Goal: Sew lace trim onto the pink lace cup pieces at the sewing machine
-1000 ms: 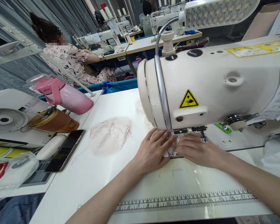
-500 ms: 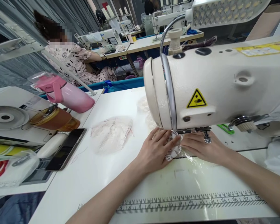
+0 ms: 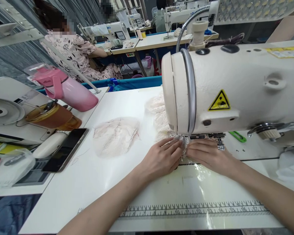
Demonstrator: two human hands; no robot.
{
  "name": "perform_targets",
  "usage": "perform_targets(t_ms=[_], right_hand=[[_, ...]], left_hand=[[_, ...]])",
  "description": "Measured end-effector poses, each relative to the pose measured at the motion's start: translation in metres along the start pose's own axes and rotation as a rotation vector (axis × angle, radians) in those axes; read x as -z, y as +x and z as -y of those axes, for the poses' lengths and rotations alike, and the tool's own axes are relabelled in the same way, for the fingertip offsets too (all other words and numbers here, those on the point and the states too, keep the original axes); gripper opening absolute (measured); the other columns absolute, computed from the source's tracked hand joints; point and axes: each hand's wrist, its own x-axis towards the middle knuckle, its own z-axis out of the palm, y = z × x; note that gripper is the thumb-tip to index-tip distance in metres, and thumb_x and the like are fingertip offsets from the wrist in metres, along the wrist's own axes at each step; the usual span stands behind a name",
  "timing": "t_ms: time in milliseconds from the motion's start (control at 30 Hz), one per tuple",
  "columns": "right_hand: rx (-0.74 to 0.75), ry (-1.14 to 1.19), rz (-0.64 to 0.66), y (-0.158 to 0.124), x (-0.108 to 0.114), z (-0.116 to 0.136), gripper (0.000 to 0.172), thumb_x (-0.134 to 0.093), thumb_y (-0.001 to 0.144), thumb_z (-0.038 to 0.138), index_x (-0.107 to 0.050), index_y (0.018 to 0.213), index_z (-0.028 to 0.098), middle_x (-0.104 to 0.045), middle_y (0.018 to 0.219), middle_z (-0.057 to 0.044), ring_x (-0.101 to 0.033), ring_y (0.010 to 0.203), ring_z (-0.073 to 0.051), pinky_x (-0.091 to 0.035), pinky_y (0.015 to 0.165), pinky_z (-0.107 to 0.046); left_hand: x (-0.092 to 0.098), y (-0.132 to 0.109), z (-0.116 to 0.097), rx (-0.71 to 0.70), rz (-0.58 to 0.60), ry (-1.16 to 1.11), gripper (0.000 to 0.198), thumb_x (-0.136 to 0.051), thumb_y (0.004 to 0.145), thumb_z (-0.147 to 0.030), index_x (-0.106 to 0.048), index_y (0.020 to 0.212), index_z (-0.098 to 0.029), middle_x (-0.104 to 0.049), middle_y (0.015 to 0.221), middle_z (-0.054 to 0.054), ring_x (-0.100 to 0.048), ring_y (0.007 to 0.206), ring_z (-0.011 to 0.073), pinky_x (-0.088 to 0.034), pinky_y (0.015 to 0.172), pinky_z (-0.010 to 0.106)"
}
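A strip of white lace fabric (image 3: 185, 143) lies at the needle area under the head of the sewing machine (image 3: 222, 88). My left hand (image 3: 161, 157) is closed, thumb and bent forefinger pinching a gathered bit of the lace from the left. On the other side, my right hand (image 3: 210, 155) rests flat, its fingers stretched out side by side and their tips at the lace edge. The machine head partly covers the right fingers, and the needle itself is hidden. More pale lace (image 3: 160, 119) lies behind my left hand, partly behind the machine.
A sheer lace piece (image 3: 116, 135) with loose threads lies left on the table. Further left are a phone (image 3: 66, 150), a pink bottle (image 3: 68, 88) and a brown cup (image 3: 51, 116). A green tool (image 3: 237, 136) lies right, and a printed ruler (image 3: 186, 211) runs along the front.
The view has shifted, so the machine appears further right. My left fingers have gone from spread over the lace to pinching it. My right hand stays flat beside it.
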Motion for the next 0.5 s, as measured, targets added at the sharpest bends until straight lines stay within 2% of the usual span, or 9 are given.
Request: perform_targets(t_ms=[100, 233, 400, 500], right_hand=[[-0.026, 0.048, 0.011, 0.001, -0.005, 0.002, 0.021, -0.048, 0.091, 0.009, -0.065, 0.092, 0.022, -0.069, 0.088, 0.0, -0.063, 0.085, -0.014, -0.05, 0.074, -0.028], [-0.057, 0.093, 0.016, 0.0, -0.008, 0.001, 0.023, -0.047, 0.091, 0.01, -0.064, 0.096, 0.024, -0.069, 0.092, 0.0, -0.063, 0.09, -0.015, -0.052, 0.076, -0.029], [-0.081, 0.136, 0.006, -0.003, -0.011, -0.003, 0.017, -0.051, 0.091, 0.016, -0.065, 0.097, 0.025, -0.069, 0.095, -0.002, -0.065, 0.086, -0.015, -0.054, 0.075, -0.028], [-0.095, 0.132, -0.004, -0.004, -0.013, -0.004, 0.018, -0.049, 0.092, 0.017, -0.064, 0.099, 0.024, -0.068, 0.097, -0.002, -0.065, 0.083, -0.015, -0.055, 0.075, -0.029]], left_hand=[[-0.001, 0.0, 0.004, 0.009, 0.0, 0.016, 0.023, -0.041, 0.093, -0.018, -0.061, 0.103, -0.011, -0.066, 0.119, 0.01, -0.063, 0.109, 0.0184, -0.046, 0.104, 0.036], [-0.001, 0.0, 0.006, 0.034, 0.008, 0.029, 0.022, -0.041, 0.093, -0.018, -0.06, 0.103, -0.013, -0.067, 0.117, 0.008, -0.062, 0.111, 0.0185, -0.048, 0.102, 0.036], [-0.001, 0.0, 0.004, 0.077, 0.018, 0.018, 0.019, -0.041, 0.091, -0.016, -0.06, 0.097, -0.015, -0.066, 0.117, 0.009, -0.061, 0.112, 0.0189, -0.045, 0.105, 0.038], [-0.002, 0.0, 0.004, 0.093, 0.036, 0.015, 0.019, -0.042, 0.089, -0.016, -0.058, 0.099, -0.014, -0.064, 0.121, 0.01, -0.061, 0.112, 0.0192, -0.043, 0.106, 0.039]])
